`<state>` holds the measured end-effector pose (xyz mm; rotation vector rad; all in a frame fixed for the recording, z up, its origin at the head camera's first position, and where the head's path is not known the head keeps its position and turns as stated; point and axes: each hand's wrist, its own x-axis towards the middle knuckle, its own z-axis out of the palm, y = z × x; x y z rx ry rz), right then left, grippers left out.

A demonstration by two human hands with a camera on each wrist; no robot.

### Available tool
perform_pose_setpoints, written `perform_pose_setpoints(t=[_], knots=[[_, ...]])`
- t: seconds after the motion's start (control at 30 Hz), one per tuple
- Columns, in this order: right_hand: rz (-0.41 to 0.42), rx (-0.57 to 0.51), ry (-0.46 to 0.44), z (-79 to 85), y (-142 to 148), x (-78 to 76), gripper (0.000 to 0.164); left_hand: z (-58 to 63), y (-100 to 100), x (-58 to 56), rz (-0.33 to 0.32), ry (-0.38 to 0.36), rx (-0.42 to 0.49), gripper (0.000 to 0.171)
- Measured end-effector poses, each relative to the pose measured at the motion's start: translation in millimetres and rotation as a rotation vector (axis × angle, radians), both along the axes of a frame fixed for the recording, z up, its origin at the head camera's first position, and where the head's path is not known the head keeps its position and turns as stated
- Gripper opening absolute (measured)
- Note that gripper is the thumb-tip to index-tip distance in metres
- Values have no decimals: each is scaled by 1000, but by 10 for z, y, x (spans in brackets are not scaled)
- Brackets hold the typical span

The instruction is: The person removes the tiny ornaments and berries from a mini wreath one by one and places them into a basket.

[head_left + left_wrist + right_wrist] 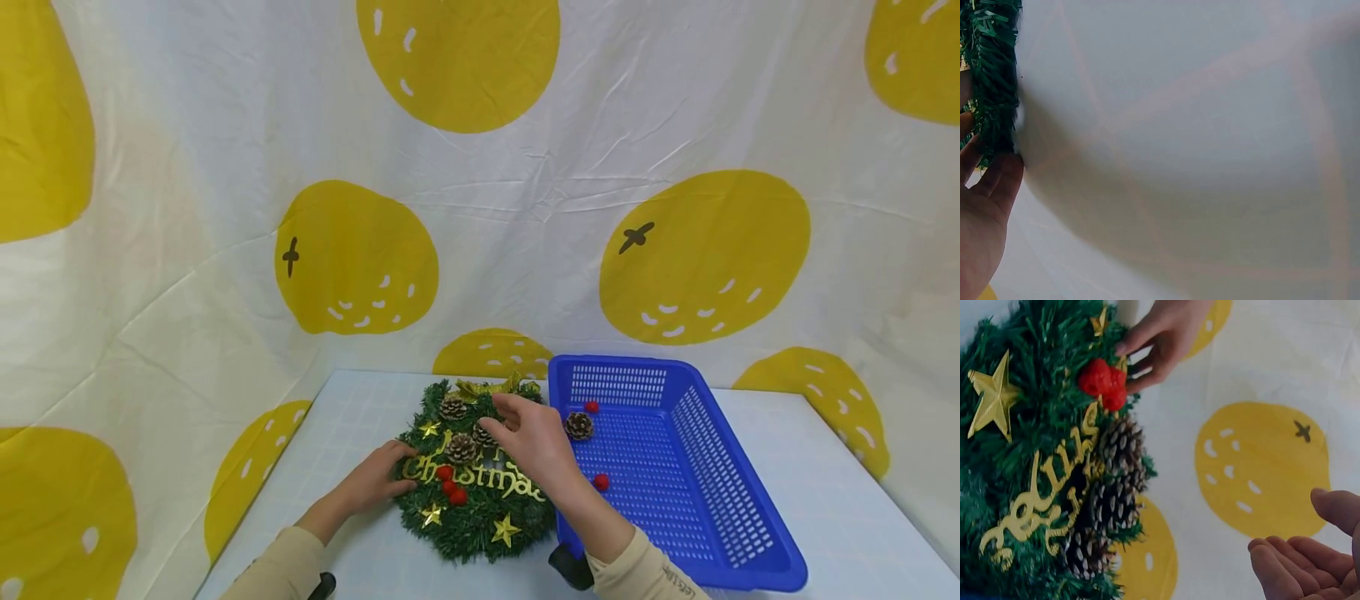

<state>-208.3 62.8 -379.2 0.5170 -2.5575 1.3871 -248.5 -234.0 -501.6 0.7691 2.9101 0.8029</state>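
Note:
A green Christmas wreath lies on the table, trimmed with gold "Christmas" lettering, gold stars, red berries and pine cones. My left hand grips the wreath's left edge, thumb and fingers around the greenery. Above the wreath's right side is my right hand, thumb apart from the fingers and nothing between them. In the right wrist view, that same hand is clear of the wreath, and three pine cones sit in a row beside the lettering.
A blue plastic basket stands right of the wreath, close to its edge. In it are a pine cone and two red berries. A white cloth with yellow fruit prints hangs behind the table.

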Motion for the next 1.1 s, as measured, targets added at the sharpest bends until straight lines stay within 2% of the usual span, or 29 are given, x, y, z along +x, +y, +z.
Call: perform_pose_setpoints(t=[0.2,0.4,0.6,0.83,1.1], knots=[[28,-17,-3,-97,-124,77,45,-3,-9,-4,-13,9,-3,48],[-3,-36,-8,-204,-251,123,47,4,-4,-12,-10,19,-7,47],[-40,-4,0,-316,-340,146,45,10,8,-7,-9,9,2,47],[-21,-2,0,-478,-400,159,43,27,18,19,-7,14,-4,46],[-20,60,-2,-614,-450,145,40,17,16,12,-2,16,-6,45]])
